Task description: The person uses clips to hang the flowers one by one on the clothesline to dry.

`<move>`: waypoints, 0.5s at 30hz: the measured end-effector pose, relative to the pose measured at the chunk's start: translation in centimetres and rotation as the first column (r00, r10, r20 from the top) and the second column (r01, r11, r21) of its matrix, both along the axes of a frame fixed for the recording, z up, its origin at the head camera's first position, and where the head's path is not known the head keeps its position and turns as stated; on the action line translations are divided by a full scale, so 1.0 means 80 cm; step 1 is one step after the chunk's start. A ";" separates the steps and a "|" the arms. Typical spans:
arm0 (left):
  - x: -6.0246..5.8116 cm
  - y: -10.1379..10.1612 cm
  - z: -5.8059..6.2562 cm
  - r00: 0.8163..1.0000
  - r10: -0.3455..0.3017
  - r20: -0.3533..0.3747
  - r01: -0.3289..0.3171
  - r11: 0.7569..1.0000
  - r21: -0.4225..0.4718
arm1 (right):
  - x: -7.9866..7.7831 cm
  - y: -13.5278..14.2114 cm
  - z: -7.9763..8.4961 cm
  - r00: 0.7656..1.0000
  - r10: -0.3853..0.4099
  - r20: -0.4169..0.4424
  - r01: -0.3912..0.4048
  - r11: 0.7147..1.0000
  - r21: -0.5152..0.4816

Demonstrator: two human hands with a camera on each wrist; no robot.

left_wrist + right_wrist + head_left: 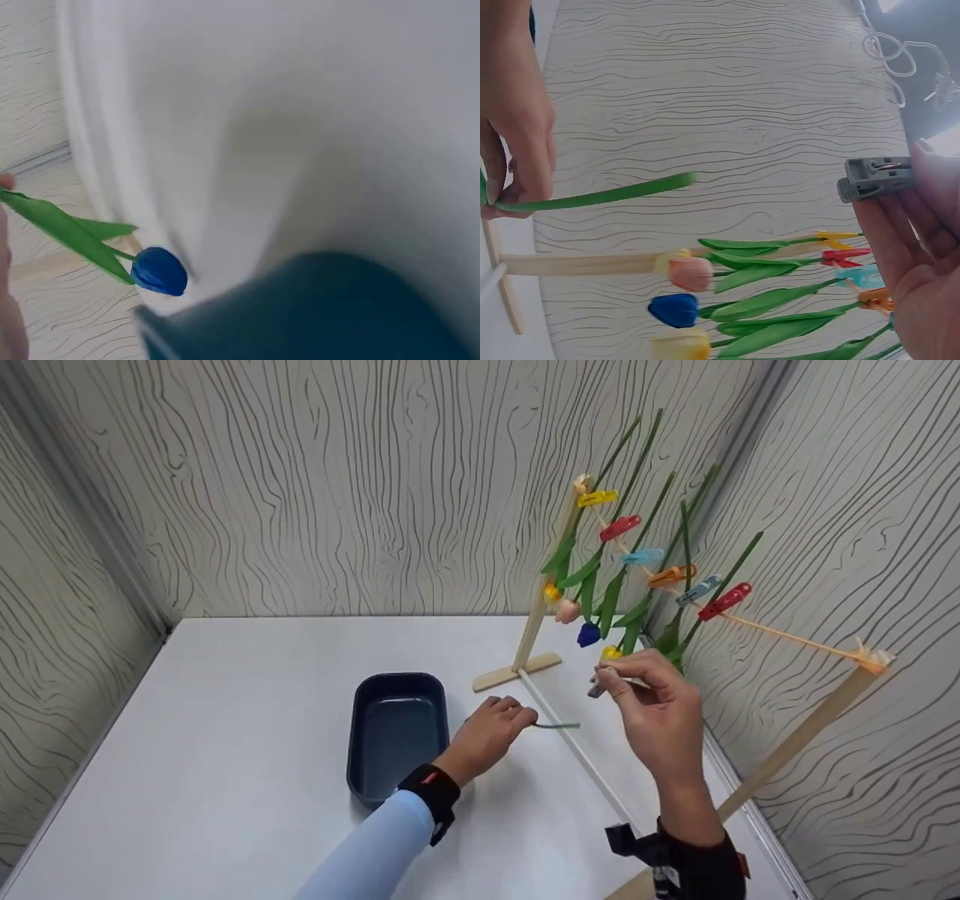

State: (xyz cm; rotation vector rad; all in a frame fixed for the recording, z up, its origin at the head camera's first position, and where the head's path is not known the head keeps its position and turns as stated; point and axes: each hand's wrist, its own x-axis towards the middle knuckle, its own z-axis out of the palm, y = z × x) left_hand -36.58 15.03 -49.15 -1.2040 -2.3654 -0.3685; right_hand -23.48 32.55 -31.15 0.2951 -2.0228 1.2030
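My left hand (pixel 491 735) pinches the green stem (pixel 615 195) of an artificial tulip just right of the dark blue tub. In the left wrist view its blue bloom (pixel 159 271) and green leaves (pixel 71 232) show beside the tub. Raised to the right, my right hand (pixel 664 720) holds a grey clothespin (pixel 874 178) between thumb and fingers. Behind that hand, several tulips hang bloom down from a cord (pixel 787 636), among them a blue one (pixel 589 634) and a pink one (pixel 568 611). Coloured clothespins, such as a red one (pixel 725 601), grip their stems on the cord.
The dark blue tub (pixel 397 735) stands on the white table (pixel 225 735), left of my left hand. A wooden stand with a far post (pixel 534 622), a near post (pixel 802 735) and a white bottom bar (pixel 577 746) carries the cord. Patterned walls (pixel 337 495) enclose the table.
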 end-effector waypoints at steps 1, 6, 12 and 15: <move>0.004 0.002 0.009 0.995 -0.028 0.094 0.018 0.994 0.108 | 0.005 0.002 0.009 0.999 -0.028 -0.033 0.028 1.000 -0.004; 0.032 0.024 0.071 0.855 -0.330 0.400 0.057 0.827 0.560 | 0.026 0.009 0.052 0.948 -0.217 -0.232 0.209 0.976 -0.059; 0.070 0.057 0.143 0.745 -0.548 0.380 0.115 0.667 0.736 | 0.038 0.018 0.098 0.868 -0.367 -0.334 0.317 0.928 -0.197; 0.084 0.077 0.168 0.746 -0.558 0.363 0.117 0.647 0.754 | 0.041 0.027 0.113 0.838 -0.433 -0.332 0.378 0.899 -0.220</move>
